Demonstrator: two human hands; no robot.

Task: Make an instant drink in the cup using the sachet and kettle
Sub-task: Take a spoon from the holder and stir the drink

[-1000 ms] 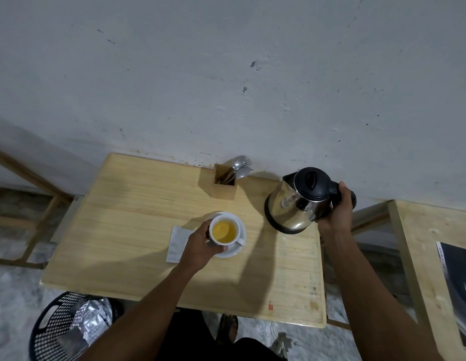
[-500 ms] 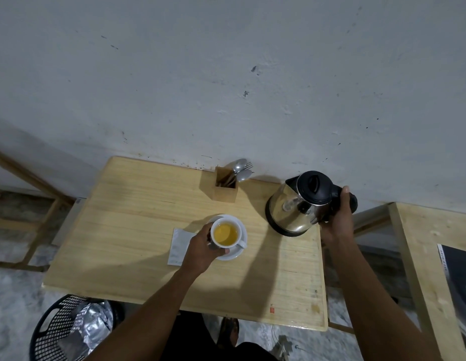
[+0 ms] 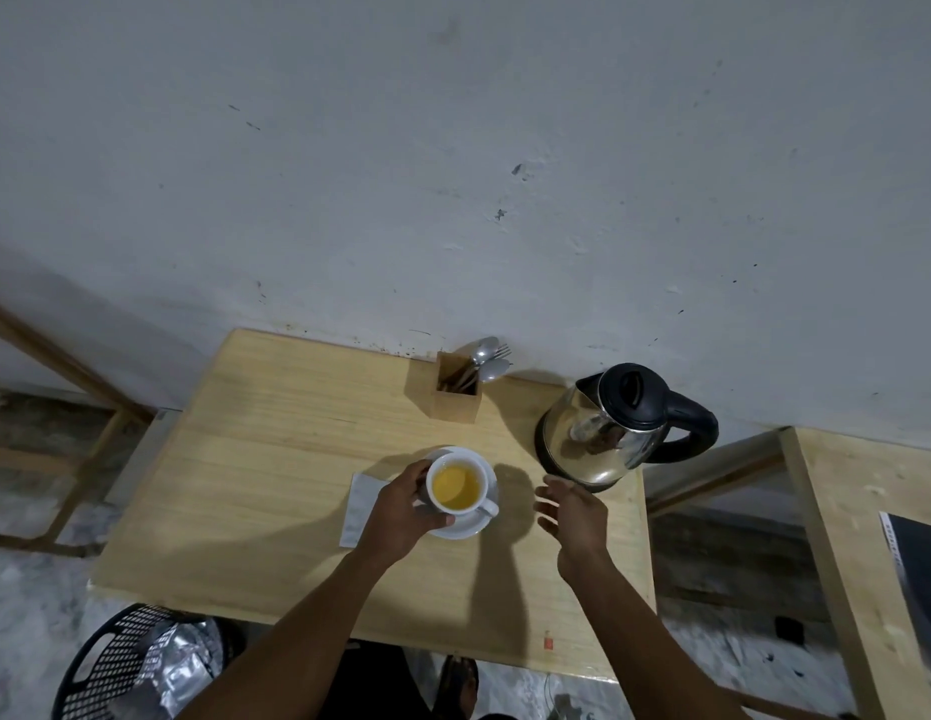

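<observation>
Head view looks down on a pale wooden bench [image 3: 276,459] pushed against a scuffed white wall. The cup [image 3: 459,484] stands on its saucer [image 3: 466,527] near the middle, filled with a yellow-orange liquid, so the water looks to be in already. The left hand [image 3: 401,514] is curled round the near-left side of the cup, fingers touching the wall and thumb at the saucer's edge, steadying it rather than lifting it. The right hand [image 3: 575,517] hangs just right of the saucer, open and loose, fingers spread, holding nothing and touching nothing. The kettle [image 3: 603,431] stands upright at the back right of the bench, lid shut, handle pointing right, clear of both hands.

A white paper piece [image 3: 362,509] lies flat under the left wrist, just left of the saucer; whether it is the sachet or a napkin I cannot tell. A wooden holder [image 3: 455,392] by the wall carries spoons [image 3: 486,356] and a fork.

To my eye the pour is done and the stir is what remains. The free right hand would need to reach back past the cup to the holder, draw one spoon out, and stir gently while the left keeps the cup from sliding on its saucer, since the liquid sits fairly high.
</observation>
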